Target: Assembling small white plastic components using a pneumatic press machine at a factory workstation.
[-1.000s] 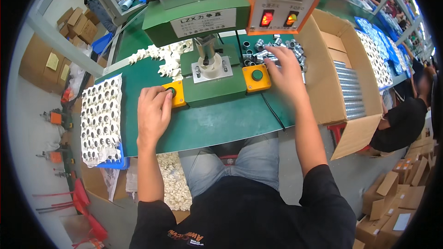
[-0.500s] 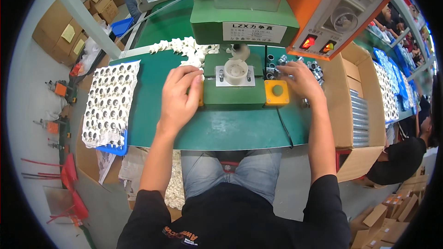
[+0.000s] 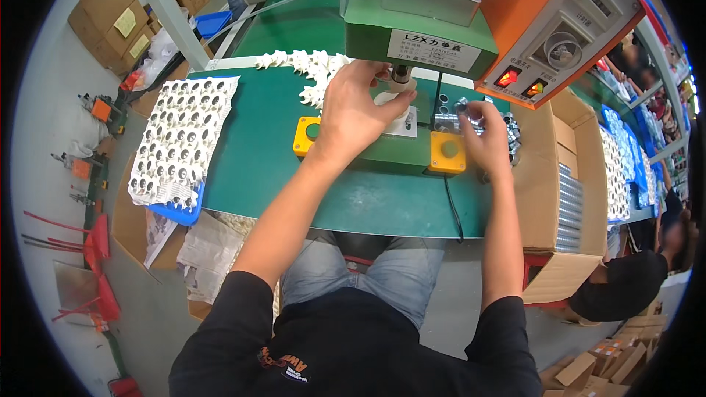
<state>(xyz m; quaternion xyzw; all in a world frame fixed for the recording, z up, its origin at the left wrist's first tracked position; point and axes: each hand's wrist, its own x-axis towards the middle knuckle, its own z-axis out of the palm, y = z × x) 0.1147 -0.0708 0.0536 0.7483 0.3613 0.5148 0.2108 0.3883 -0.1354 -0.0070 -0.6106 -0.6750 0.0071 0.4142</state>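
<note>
My left hand reaches in under the press head, its thumb and fingers closed round a white plastic part at the metal ram. That hand mostly hides the white round holder and its metal plate on the green press base. To the right, my right hand pinches a small shiny metal sleeve above a pile of similar sleeves. Yellow button boxes flank the base: the left one beside my left wrist, the right one below my right fingers.
Loose white plastic parts lie behind my left hand. A stacked tray of white parts with dark round holes rests at the left. An open carton with rows of metal sleeves stands right, under the orange control box. A black cable hangs over the table edge.
My left hand has moved from beside the left button box to the white part under the ram. My right hand has lifted off the right button box area and now pinches a metal sleeve.
</note>
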